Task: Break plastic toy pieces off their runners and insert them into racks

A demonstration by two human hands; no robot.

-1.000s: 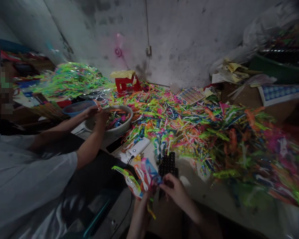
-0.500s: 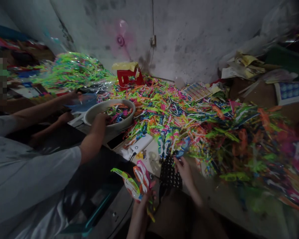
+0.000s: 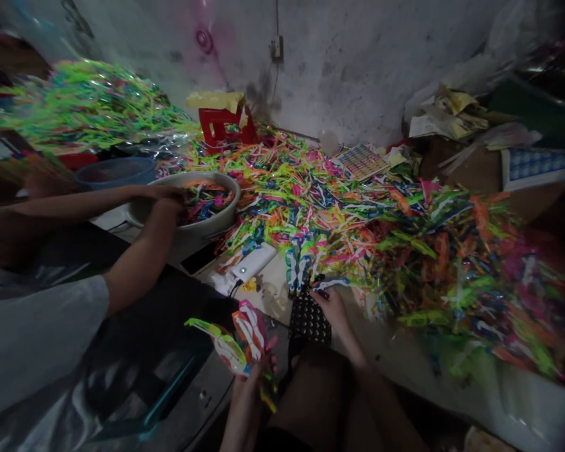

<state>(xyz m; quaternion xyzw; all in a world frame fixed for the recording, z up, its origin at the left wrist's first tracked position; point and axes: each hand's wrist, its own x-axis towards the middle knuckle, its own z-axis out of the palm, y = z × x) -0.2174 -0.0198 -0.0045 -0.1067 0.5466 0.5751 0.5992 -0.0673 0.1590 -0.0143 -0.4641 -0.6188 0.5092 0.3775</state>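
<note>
My left hand [image 3: 257, 370], low in the middle, is closed around several toy glasses [image 3: 247, 333] in pink, orange and yellow-green with white parts. Their frames stick up and out to the left above the fingers. My right hand [image 3: 332, 307] pinches a blue and white pair of toy glasses [image 3: 333, 284] at the near edge of the heap. Beneath that hand lies a black studded mat [image 3: 307, 321]. Just left of the pinched pair, blue and white toy glasses [image 3: 295, 267] stand side by side.
A heap of colourful plastic pieces [image 3: 358, 220] covers the table. At left, a co-worker's arms [image 3: 144, 251] reach into a pale basin [image 3: 230, 213]. A white power bank [image 3: 257, 260], red stool [image 3: 207, 129], blue basin [image 3: 117, 182] and pink fan [image 3: 204, 41] are also around.
My view has turned right and down. The blue toy glasses in my right hand now lie flatter. The co-worker's other hand has moved from the blue basin to the pale one.
</note>
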